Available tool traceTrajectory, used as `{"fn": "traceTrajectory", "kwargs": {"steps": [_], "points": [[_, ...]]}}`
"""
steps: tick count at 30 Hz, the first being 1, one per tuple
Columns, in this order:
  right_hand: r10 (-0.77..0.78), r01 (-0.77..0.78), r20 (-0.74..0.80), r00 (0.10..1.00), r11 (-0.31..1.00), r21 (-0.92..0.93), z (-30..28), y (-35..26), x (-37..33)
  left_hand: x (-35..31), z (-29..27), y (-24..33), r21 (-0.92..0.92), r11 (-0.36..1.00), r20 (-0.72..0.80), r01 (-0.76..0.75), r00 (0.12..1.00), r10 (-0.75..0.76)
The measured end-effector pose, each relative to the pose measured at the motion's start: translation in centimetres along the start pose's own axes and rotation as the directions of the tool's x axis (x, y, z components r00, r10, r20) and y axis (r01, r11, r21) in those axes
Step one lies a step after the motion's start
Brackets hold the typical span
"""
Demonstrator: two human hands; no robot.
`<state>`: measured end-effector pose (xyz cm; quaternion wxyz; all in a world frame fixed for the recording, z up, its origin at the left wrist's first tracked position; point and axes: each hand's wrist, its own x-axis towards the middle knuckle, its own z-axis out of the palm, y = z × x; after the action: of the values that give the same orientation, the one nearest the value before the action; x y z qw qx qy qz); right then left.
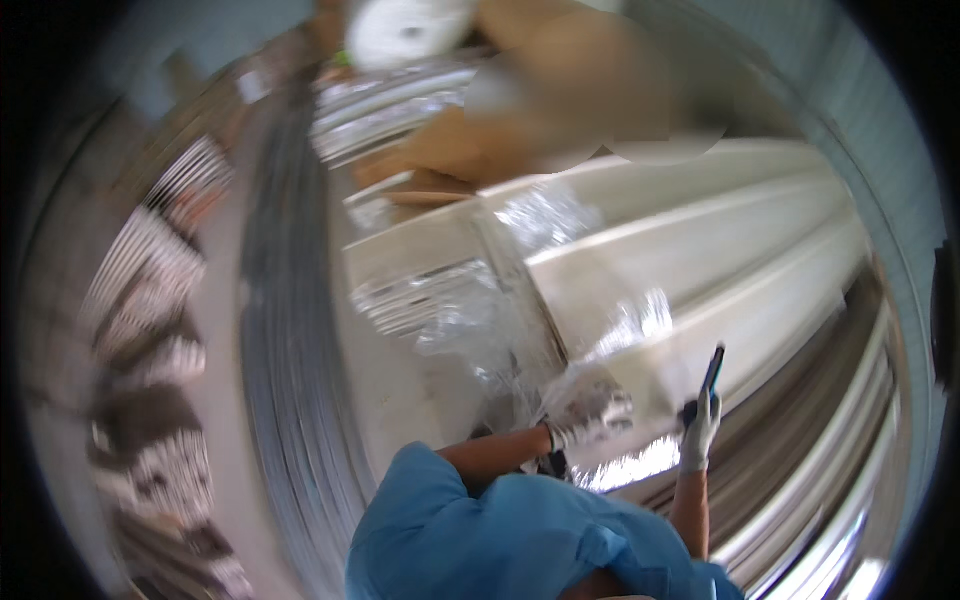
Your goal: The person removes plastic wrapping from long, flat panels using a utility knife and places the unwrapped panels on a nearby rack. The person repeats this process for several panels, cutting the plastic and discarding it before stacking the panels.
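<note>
Gloves in pale fabric cover both of the person's hands, which work at the lower right of the view, well apart from each other. The left forearm [500,452] comes out of a blue sleeve [408,505] and runs almost level toward the right, rising slightly to the wrist. At its end the left hand [598,418] reaches forward and to the right, low over the near ends of long pale boards [700,275], close to crumpled clear plastic wrap [470,320]. Blur hides its fingers, so I cannot tell how far open they are or whether they grip the wrap.

The right forearm [690,510] stands nearly upright in the view, and the right hand [703,430] continues that line. Its fingers are closed around a slim dark tool [714,372] with a light blue streak, whose free end points away from the person and leans a little right. The tool is held beside the nearest pale board, to the right of the left hand.

Shiny wrapping [630,465] lies between the two forearms. Farther left, a band of long grey bars [290,300] runs along the floor [225,330].
</note>
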<state>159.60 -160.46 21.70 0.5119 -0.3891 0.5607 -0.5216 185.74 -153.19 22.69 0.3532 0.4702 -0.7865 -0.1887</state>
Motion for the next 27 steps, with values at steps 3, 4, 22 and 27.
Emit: {"fn": "traceTrajectory", "kwargs": {"steps": [3,4,22,27], "points": [[0.035,-0.026,-0.028,0.999,0.965,0.263,1.0,-1.6,-4.8,-1.0,-1.2,0.5,-0.213,0.967,-0.034,-0.142,0.99,0.138],[0.018,0.005,-0.103,0.995,0.976,0.218,1.3,-1.7,-7.0,-1.9,-1.9,0.8,-0.251,0.954,-0.001,-0.167,0.985,0.172],[0.003,0.063,-0.413,0.911,0.987,0.145,4.8,-0.6,-26.9,-8.1,-7.9,1.8,-0.231,0.967,0.13,-0.11,0.981,0.143],[0.081,-0.04,-0.168,0.982,0.971,0.237,6.8,0.7,-25.9,-6.9,-3.8,2.7,-0.196,0.968,0.297,-0.16,0.931,0.214]]}}
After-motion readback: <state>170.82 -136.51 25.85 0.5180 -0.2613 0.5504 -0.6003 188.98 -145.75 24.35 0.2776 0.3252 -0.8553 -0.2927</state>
